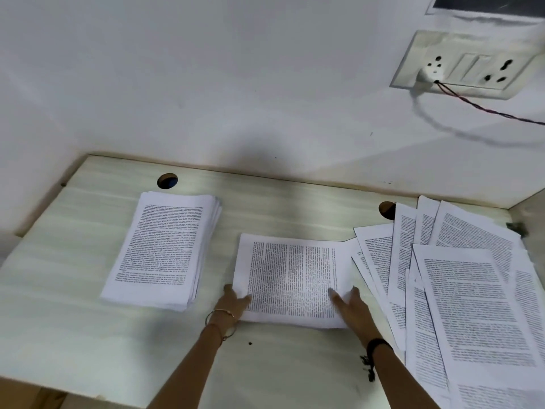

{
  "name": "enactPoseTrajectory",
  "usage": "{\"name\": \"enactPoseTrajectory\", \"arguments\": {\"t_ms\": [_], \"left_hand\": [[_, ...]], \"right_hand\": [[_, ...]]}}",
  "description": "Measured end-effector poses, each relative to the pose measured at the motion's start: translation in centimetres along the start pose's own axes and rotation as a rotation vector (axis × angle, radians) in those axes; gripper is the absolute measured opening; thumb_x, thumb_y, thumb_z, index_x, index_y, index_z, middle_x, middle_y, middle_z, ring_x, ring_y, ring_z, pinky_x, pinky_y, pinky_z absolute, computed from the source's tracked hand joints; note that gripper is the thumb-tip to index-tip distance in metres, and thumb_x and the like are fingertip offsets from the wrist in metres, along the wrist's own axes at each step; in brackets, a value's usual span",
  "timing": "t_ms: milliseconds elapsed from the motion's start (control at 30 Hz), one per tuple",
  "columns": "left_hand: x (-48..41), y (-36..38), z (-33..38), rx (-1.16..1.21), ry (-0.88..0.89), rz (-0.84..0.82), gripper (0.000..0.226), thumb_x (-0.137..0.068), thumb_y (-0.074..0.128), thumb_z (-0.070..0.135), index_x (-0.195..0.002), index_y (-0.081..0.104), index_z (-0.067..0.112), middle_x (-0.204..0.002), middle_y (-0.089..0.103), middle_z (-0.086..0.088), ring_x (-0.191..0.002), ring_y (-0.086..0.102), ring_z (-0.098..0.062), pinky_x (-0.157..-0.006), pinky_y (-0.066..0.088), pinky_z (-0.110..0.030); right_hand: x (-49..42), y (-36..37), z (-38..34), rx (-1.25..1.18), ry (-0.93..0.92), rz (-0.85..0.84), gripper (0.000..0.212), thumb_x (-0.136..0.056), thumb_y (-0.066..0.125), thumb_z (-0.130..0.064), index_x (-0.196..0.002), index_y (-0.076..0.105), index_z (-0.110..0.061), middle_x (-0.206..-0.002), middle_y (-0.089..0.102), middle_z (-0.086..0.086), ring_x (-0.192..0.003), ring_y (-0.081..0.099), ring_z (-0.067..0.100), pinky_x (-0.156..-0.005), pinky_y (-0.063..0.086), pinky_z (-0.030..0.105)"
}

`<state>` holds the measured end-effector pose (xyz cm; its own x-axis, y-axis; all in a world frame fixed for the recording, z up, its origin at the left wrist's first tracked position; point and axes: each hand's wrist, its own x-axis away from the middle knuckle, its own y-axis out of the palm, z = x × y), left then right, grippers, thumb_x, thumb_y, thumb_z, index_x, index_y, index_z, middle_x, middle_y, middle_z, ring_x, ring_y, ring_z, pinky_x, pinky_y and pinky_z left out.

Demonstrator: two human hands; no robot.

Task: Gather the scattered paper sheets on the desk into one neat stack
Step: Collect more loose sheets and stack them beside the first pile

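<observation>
Loose sheets [472, 290] fan over the pale counter's [59, 305] right end, half covering a cable hole [385, 209]. A neat stack [162, 249] lies left, near a second hole [167, 180]. Between them the left hand [234, 302] and right hand [354, 308] lie flat on a sideways sheet [290, 278] (fingers straight, gripping nothing). On the white wall [206, 69], a socket panel [472, 63] holds a plug [427, 74].

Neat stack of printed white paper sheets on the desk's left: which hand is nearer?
Left. The left hand touches the left edge of the middle printed sheets, just right of the neat stack of printed white paper; the right hand rests on their right side, farther.
</observation>
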<state>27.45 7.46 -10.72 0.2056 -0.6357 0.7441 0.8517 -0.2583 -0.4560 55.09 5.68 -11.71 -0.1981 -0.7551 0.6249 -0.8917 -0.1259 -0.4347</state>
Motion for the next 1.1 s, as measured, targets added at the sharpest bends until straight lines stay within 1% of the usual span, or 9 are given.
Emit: {"name": "enactPoseTrajectory", "arguments": {"t_ms": [100, 200, 367, 433, 533, 667, 767, 1000, 1100], "left_hand": [[0.3, -0.6, 0.1, -0.12, 0.002, 0.083, 0.05, -0.096, 0.04, 0.024, -0.138, 0.024, 0.004, -0.135, 0.048, -0.022, -0.12, 0.05, -0.036, -0.097, 0.041, -0.036], [0.0, -1.7, -0.5, -0.035, 0.075, 0.023, 0.051, -0.093, 0.047, 0.019, -0.138, 0.025, 0.008, -0.13, 0.052, -0.02, -0.114, 0.054, -0.034, -0.093, 0.045, -0.036], [1.3, -2.0, -0.3, 0.865, 0.076, -0.068, 0.026, -0.091, 0.053, 0.031, -0.113, 0.05, 0.016, -0.103, 0.064, -0.01, -0.085, 0.065, -0.022, -0.068, 0.055, -0.031], [2.1, -0.9, 0.8, 0.813, 0.119, -0.165, 0.029, -0.09, 0.056, 0.023, -0.117, 0.045, 0.017, -0.097, 0.063, -0.008, -0.08, 0.061, -0.016, -0.066, 0.051, -0.028], [1.9, -0.9, 1.8, 0.687, 0.225, -0.159, 0.049, -0.086, 0.057, 0.0, -0.128, 0.037, 0.015, -0.105, 0.06, -0.008, -0.093, 0.059, -0.023, -0.079, 0.056, -0.043], [0.8, -6.6, 1.8, 0.493, 0.371, 0.068, 0.042, -0.082, 0.057, -0.006, -0.115, 0.043, 0.016, -0.105, 0.059, -0.01, -0.094, 0.057, -0.025, -0.081, 0.051, -0.04], [-1.0, -12.2, 0.5, 0.36, 0.419, 0.123, 0.052, -0.083, 0.055, -0.006, -0.132, 0.042, 0.008, -0.124, 0.057, -0.012, -0.11, 0.057, -0.029, -0.093, 0.048, -0.037], [-3.0, -22.3, -4.5, 0.228, 0.338, 0.306, 0.056, -0.083, 0.053, -0.004, -0.134, 0.045, 0.017, -0.132, 0.054, -0.013, -0.116, 0.055, -0.029, -0.1, 0.041, -0.035], [-3.3, -23.3, -6.1, 0.221, 0.244, 0.427, 0.055, -0.085, 0.043, -0.007, -0.133, 0.047, 0.019, -0.129, 0.057, -0.013, -0.109, 0.058, -0.031, -0.095, 0.045, -0.033]], "right_hand": [[-0.3, 0.2, -0.6, -0.043, -0.044, 0.111, 0.045, -0.096, 0.042, -0.046, -0.12, 0.049, -0.008, -0.122, 0.058, 0.016, -0.113, 0.055, 0.031, -0.098, 0.04, 0.038], [-0.4, 0.7, -0.7, -0.075, -0.031, 0.118, 0.012, -0.096, 0.046, -0.023, -0.101, 0.047, -0.012, -0.1, 0.059, 0.011, -0.097, 0.056, 0.028, -0.085, 0.042, 0.034], [0.5, 3.0, -0.4, -0.508, -0.044, -0.032, 0.028, -0.091, 0.045, 0.001, -0.109, 0.061, -0.013, -0.115, 0.067, 0.01, -0.104, 0.063, 0.028, -0.089, 0.053, 0.044], [1.7, 4.8, -1.1, -0.743, -0.013, -0.22, 0.034, -0.088, 0.056, 0.0, -0.119, 0.056, -0.01, -0.119, 0.066, 0.009, -0.107, 0.062, 0.029, -0.079, 0.058, 0.037], [3.1, 7.4, -3.6, -0.727, -0.004, -0.458, 0.077, -0.062, 0.085, -0.018, -0.13, 0.05, -0.011, -0.128, 0.063, 0.008, -0.118, 0.059, 0.028, -0.081, 0.057, 0.032], [3.6, 9.2, -7.8, -0.705, -0.104, -0.51, 0.05, -0.086, 0.068, -0.015, -0.133, 0.052, -0.017, -0.132, 0.06, 0.003, -0.121, 0.058, 0.022, -0.099, 0.049, 0.041], [3.5, 9.4, -11.4, -0.915, -0.178, -0.482, 0.038, -0.096, 0.052, -0.019, -0.134, 0.052, -0.012, -0.132, 0.06, 0.007, -0.122, 0.057, 0.023, -0.099, 0.05, 0.036], [2.0, 18.0, -17.0, -0.266, -0.16, -0.413, 0.033, -0.084, 0.051, 0.01, -0.114, 0.056, -0.002, -0.086, 0.065, 0.013, -0.068, 0.066, 0.018, -0.059, 0.054, 0.022], [2.0, 22.4, -17.3, -0.257, -0.115, -0.351, 0.017, -0.09, 0.052, -0.008, -0.107, 0.054, -0.01, -0.092, 0.061, 0.012, -0.068, 0.061, 0.019, -0.055, 0.052, 0.022]]}}
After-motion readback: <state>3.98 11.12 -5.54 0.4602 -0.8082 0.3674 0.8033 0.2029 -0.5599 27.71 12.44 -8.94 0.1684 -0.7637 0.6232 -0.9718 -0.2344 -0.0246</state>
